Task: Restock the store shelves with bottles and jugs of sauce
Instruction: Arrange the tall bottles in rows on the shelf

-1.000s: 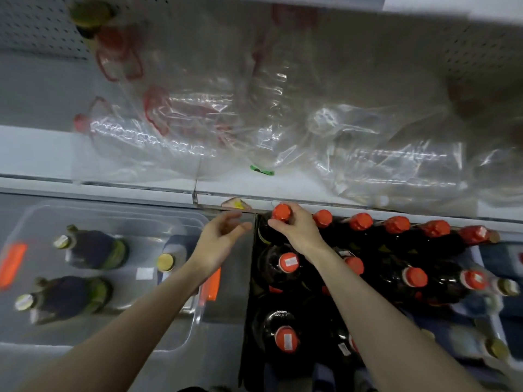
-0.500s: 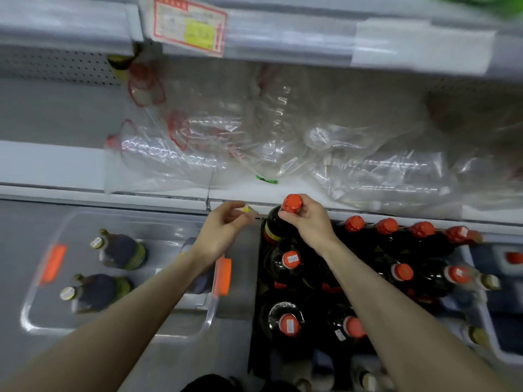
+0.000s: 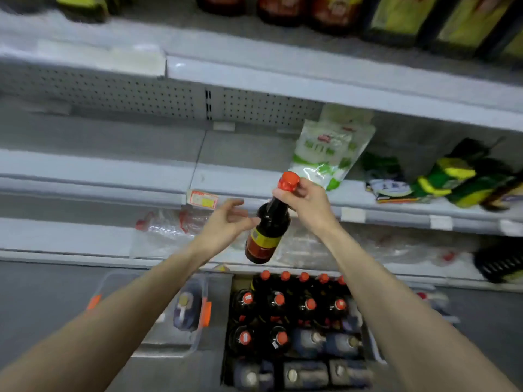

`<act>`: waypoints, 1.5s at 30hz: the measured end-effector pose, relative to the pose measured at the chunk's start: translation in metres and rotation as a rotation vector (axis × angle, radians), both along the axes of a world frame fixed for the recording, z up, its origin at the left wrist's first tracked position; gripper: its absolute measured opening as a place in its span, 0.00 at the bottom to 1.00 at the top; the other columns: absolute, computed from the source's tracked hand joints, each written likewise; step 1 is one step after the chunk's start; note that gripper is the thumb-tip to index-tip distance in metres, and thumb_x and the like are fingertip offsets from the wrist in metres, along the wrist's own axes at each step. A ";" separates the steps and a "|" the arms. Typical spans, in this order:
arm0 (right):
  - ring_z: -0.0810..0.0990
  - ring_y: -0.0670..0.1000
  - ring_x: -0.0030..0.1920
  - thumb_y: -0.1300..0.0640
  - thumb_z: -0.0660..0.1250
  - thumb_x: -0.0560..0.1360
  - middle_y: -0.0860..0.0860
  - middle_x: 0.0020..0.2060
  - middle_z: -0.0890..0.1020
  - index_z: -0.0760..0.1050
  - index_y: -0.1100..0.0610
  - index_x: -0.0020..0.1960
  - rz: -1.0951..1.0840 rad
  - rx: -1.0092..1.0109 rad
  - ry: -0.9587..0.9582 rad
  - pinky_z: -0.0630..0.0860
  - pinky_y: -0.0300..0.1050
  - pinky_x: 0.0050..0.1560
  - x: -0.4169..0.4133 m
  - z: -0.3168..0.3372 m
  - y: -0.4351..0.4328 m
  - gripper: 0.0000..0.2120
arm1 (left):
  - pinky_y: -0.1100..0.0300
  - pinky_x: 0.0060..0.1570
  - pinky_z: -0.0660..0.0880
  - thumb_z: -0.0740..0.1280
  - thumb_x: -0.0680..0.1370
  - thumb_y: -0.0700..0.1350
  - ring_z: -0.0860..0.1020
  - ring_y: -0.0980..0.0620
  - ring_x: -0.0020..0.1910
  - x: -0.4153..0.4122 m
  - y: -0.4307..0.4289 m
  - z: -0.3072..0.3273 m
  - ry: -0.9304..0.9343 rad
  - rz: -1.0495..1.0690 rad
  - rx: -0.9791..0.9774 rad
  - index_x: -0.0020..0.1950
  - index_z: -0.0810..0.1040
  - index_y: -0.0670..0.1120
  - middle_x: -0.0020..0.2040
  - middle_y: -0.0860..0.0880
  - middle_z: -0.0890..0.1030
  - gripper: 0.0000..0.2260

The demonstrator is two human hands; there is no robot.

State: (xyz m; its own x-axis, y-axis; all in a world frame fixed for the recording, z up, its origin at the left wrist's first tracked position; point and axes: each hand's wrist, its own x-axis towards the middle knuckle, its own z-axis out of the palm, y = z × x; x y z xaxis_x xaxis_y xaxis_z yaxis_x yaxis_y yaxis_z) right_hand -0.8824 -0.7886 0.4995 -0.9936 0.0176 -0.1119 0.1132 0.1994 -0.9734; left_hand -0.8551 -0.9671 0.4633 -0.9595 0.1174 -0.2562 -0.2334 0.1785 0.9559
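- A clear bin (image 3: 169, 342) with orange latches stands on the floor at lower left. A blue-grey bottle (image 3: 186, 311) lies against its right wall.
- On the bottom shelf (image 3: 56, 239), crumpled plastic wrap (image 3: 167, 233) with red marks lies near the front edge, just beyond the left forearm.
- A red-and-yellow price tag (image 3: 203, 198) sits on the front edge of the middle shelf (image 3: 99, 171).
- The left hand (image 3: 223, 226) is held wide, fingers relaxed and spread, and holds nothing. Its fingertips reach the bottle's dark shoulder, but blur hides whether they touch.
- The sauce bottle (image 3: 268, 230) is in the air in front of the middle shelf's front edge, above the box on the floor. It is tilted, with its red cap (image 3: 288, 181) up to the right and its base down to the left. A yellow band and a red label wrap its lower body.
- The right hand (image 3: 308, 199) grips the bottle's neck just under the cap, fingers curled round it.
- Below, a dark box (image 3: 227, 349) on the floor holds rows of red-capped bottles (image 3: 278, 299), with blue-grey jugs (image 3: 305, 374) along its near edge.
- A white-and-green pouch (image 3: 328, 154) stands on the middle shelf just behind the right hand.
- Yellow-and-green packets (image 3: 452, 179) lie heaped toward that shelf's right end.
- Dark bottles (image 3: 280, 9) line the top shelf (image 3: 254, 66).
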 end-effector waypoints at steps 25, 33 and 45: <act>0.84 0.50 0.43 0.50 0.75 0.70 0.50 0.39 0.85 0.81 0.55 0.46 -0.046 0.199 0.794 0.80 0.56 0.53 0.075 0.581 -0.012 0.10 | 0.52 0.59 0.74 0.81 0.61 0.51 0.78 0.55 0.56 0.010 0.021 0.504 0.821 -0.133 -0.058 0.61 0.71 0.49 0.55 0.53 0.80 0.33; 0.81 0.46 0.51 0.46 0.71 0.73 0.47 0.49 0.82 0.78 0.55 0.55 0.129 0.310 0.745 0.77 0.41 0.48 0.069 0.597 -0.001 0.16 | 0.58 0.54 0.75 0.80 0.65 0.45 0.79 0.57 0.53 0.010 0.026 0.551 0.863 -0.177 -0.022 0.61 0.72 0.50 0.53 0.53 0.81 0.28; 0.83 0.44 0.49 0.46 0.68 0.75 0.46 0.48 0.84 0.77 0.51 0.55 0.314 0.309 0.752 0.79 0.36 0.44 0.031 0.615 0.050 0.12 | 0.58 0.54 0.76 0.79 0.66 0.45 0.81 0.56 0.53 -0.016 0.074 0.584 0.908 -0.095 -0.045 0.61 0.74 0.49 0.53 0.52 0.82 0.26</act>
State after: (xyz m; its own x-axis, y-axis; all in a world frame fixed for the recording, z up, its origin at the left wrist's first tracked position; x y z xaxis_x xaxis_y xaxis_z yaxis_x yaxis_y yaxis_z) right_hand -0.8516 -0.7383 1.1146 -0.7659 -0.3487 0.5402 -0.6424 0.3808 -0.6651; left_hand -0.8709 -0.8935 1.0472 -0.7813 0.2141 0.5863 0.6226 0.1997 0.7567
